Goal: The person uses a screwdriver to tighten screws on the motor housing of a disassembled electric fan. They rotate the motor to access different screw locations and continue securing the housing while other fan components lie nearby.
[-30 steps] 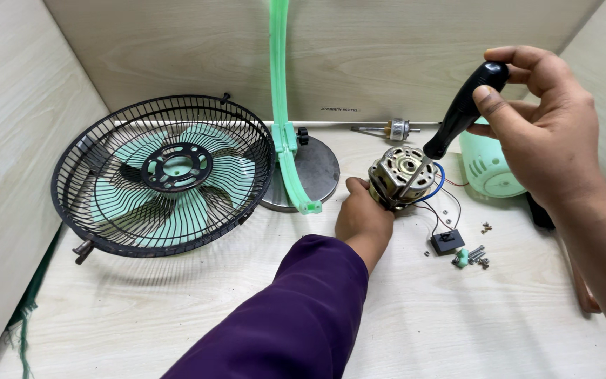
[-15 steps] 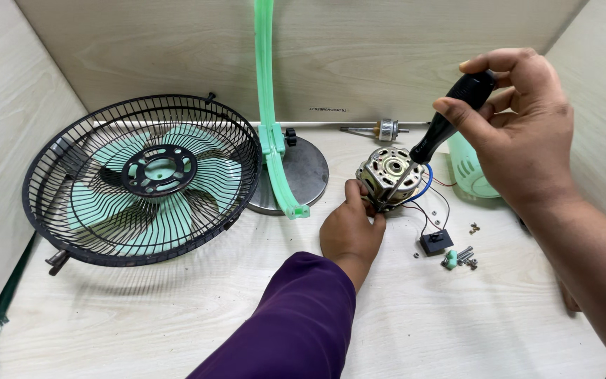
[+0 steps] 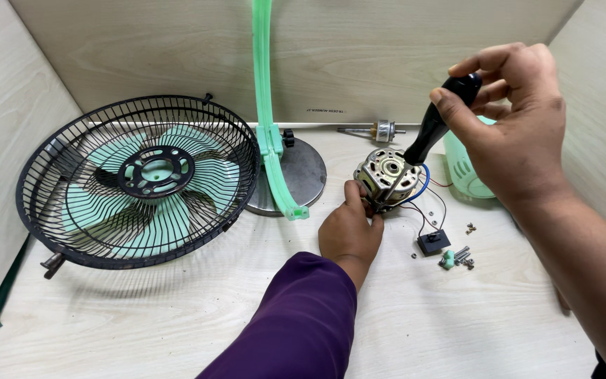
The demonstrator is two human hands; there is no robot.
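Metal and copper-wound, the motor sits on the pale wood worktop just right of centre, and your left hand steadies it from the near side, fingers curled and pinching its lower front edge. Your right hand holds the screwdriver by its black handle, fingers wrapped tightly round the top, thumb along the side; the shaft slants down and left so the tip meets the motor's casing close to your left fingertips. Blue, red and black wires trail from the motor toward the right, running to a small black capacitor lying flat on the worktop. Just beside that lie a few loose screws and a small green piece. Behind your right hand, partly hidden, stands a mint-green housing with slots in its side. Further back, near the wall, lies a thin shaft with a metal collar. To the left of the motor, a round grey base carries a green stand that rises out of view. Well to the left, the black wire cage rests tilted on the worktop with green blades inside it.
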